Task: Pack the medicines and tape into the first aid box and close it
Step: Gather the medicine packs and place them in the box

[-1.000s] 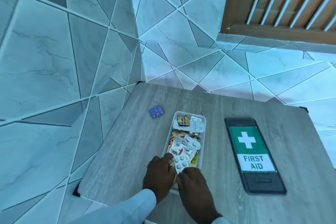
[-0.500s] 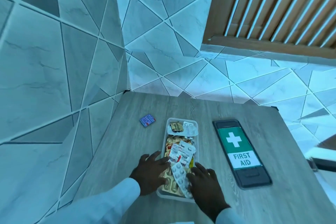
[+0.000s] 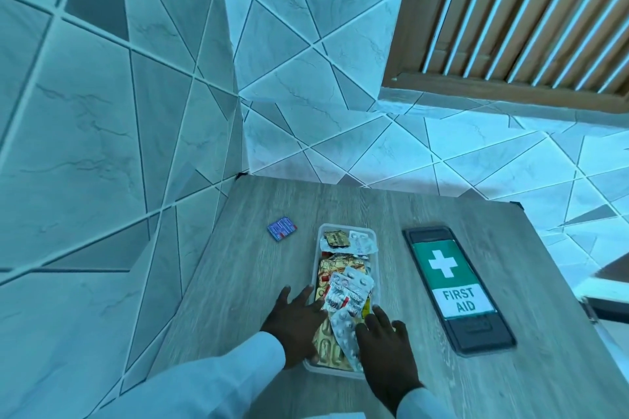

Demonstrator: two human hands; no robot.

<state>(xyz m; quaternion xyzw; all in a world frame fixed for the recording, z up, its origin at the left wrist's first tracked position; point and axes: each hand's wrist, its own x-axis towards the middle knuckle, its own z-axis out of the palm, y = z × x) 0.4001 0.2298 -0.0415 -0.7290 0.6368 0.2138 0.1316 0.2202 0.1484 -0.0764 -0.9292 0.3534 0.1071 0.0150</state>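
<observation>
A grey wood-grain table (image 3: 510, 384) stands in a corner of pale marble-look triangular wall tiles (image 3: 102, 146), below a brown wooden slatted shutter (image 3: 527, 10).

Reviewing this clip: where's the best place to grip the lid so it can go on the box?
Probably the lid's long edges near the middle, from above. It lies flat on the table, label up, right of the box, with bare wood along both sides for fingers.

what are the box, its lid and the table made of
Box: seemingly clear, glossy plastic; the packets show through its wall. Lid: likely dark, smooth plastic with a printed green-and-white label. Table: matte grey wood grain, possibly laminate.
</observation>
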